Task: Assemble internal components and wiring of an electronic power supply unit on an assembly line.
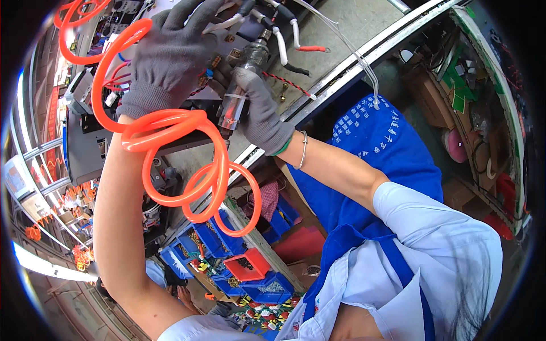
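Both hands wear grey knit gloves. My right hand (pixel 259 108) is wrapped round an air screwdriver (pixel 232 109) with a partly see-through body. Its metal front end lies among cables at the upper middle. An orange coiled air hose (pixel 165 129) loops in front of my left forearm and hangs below the tool. My left hand (pixel 170 59) lies over the unit on the bench, left of the screwdriver, with its fingers stretched out toward the top edge. Close to its fingertips are white cables (pixel 280 46) with black sleeves; what the fingertips touch is unclear. A red-and-black twisted wire (pixel 290 83) runs beside the tool.
A metal-edged bench (pixel 335 40) crosses the top. Below stand blue parts bins (pixel 272 288) and a red bin (pixel 248 265) holding small parts. A blue apron (pixel 369 153) covers my front. A cardboard box (pixel 429 105) sits in the right-hand shelf. Another person's hand (pixel 185 296) shows at lower left.
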Demonstrator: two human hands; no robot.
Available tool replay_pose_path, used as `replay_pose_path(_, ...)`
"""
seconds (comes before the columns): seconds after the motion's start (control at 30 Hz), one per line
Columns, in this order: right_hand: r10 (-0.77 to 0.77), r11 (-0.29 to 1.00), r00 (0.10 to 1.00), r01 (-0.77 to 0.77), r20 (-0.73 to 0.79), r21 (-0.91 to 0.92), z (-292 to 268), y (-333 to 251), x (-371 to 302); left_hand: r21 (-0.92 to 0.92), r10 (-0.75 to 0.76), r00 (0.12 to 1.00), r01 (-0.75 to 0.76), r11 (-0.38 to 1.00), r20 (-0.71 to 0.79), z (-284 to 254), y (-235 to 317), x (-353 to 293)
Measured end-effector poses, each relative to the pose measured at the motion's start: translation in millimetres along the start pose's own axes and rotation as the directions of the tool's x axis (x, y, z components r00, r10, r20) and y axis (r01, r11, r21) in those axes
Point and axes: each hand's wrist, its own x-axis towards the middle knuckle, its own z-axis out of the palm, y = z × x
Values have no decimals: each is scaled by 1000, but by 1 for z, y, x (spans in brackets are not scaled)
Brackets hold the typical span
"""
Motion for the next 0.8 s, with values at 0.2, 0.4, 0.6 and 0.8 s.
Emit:
replay_pose_path(0.2,56,997,998,-55,-12,56,11,-19,-5,32,-98,983,94,995,152,3,-1,3)
replay_pose_path(0.4,77,993,997,-78,20,87,-1,-15,8,14,-90,985,89,996,149,10,-1,7)
replay_pose_path(0.6,61,996,995,-65,82,52,-1,-19,9,16,-128,986,127,992,108,12,6,8)
replay_pose_path(0.8,88,996,993,-86,73,-38,-1,-24,8,-12,-72,982,75,997,174,5,-2,12)
